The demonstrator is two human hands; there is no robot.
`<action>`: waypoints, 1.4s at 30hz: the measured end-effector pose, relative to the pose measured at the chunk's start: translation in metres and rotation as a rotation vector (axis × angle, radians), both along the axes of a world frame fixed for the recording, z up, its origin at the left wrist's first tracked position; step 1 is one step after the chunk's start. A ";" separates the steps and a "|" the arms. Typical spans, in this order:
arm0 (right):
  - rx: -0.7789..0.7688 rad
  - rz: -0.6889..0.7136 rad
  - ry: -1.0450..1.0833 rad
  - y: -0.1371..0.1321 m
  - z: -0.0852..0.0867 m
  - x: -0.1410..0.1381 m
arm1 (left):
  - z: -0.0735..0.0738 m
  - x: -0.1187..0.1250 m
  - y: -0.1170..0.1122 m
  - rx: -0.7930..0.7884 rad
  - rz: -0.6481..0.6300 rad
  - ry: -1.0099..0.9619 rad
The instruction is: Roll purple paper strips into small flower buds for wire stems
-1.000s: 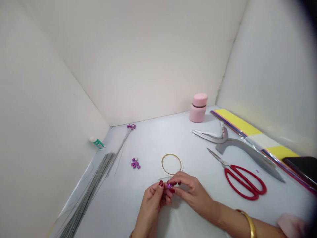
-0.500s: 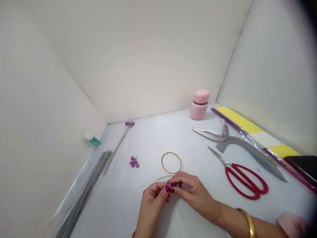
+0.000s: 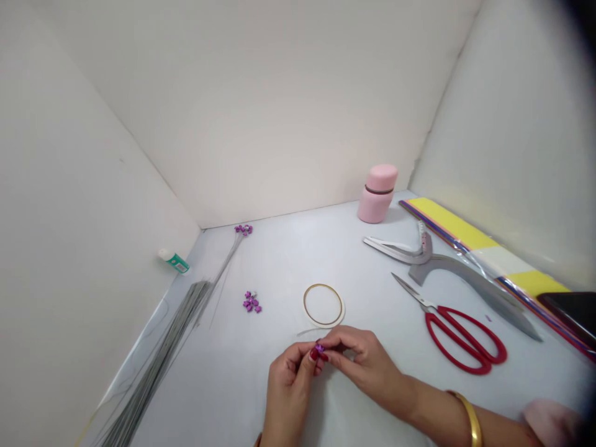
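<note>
My left hand [image 3: 288, 385] and my right hand [image 3: 367, 363] meet at the front of the pale table, their fingertips pinching a small purple flower [image 3: 319, 349]. Its stem, if any, is hidden by my fingers. Just behind my hands lies a thin gold ring [image 3: 323, 305] on a white backing, not touched by either hand. A small cluster of purple flowers [image 3: 252, 302] sits farther left. A gold bangle [image 3: 471, 419] circles my right wrist.
Red-handled scissors [image 3: 465, 340] and a grey plastic tool [image 3: 447, 264] lie right, beside coloured paper strips [image 3: 484, 244]. A pink jar [image 3: 377, 194] stands at the back. A bundle of grey wires [image 3: 162, 357] and a green-labelled tube [image 3: 174, 261] lie left, against white walls.
My fingers stay pinched on the purple flower, shifting only slightly. The table objects drift a little in the view as my head turns.
</note>
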State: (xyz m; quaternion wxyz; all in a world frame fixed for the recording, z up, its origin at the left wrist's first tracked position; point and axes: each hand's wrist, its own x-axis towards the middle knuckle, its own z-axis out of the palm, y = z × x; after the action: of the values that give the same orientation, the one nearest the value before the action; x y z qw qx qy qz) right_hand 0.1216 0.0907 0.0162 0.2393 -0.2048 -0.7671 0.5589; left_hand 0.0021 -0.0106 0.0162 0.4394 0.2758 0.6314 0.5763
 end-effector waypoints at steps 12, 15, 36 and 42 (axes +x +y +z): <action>-0.528 -0.039 0.158 -0.002 -0.007 -0.004 | -0.001 0.004 -0.001 0.106 0.050 0.143; -0.565 -0.015 0.165 -0.002 -0.006 -0.004 | -0.001 0.004 -0.001 0.110 0.079 0.154; -0.582 -0.039 0.161 -0.003 -0.008 -0.006 | -0.004 0.003 -0.005 0.035 0.098 0.398; -0.420 -0.035 0.107 -0.001 -0.009 -0.004 | -0.003 -0.002 -0.008 0.057 0.065 0.592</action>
State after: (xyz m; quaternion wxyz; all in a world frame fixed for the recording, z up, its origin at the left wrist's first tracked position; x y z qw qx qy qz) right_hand 0.1174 0.0895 0.0072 0.2415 -0.2335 -0.6162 0.7124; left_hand 0.0004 -0.0187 0.0127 0.2096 0.4238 0.7241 0.5021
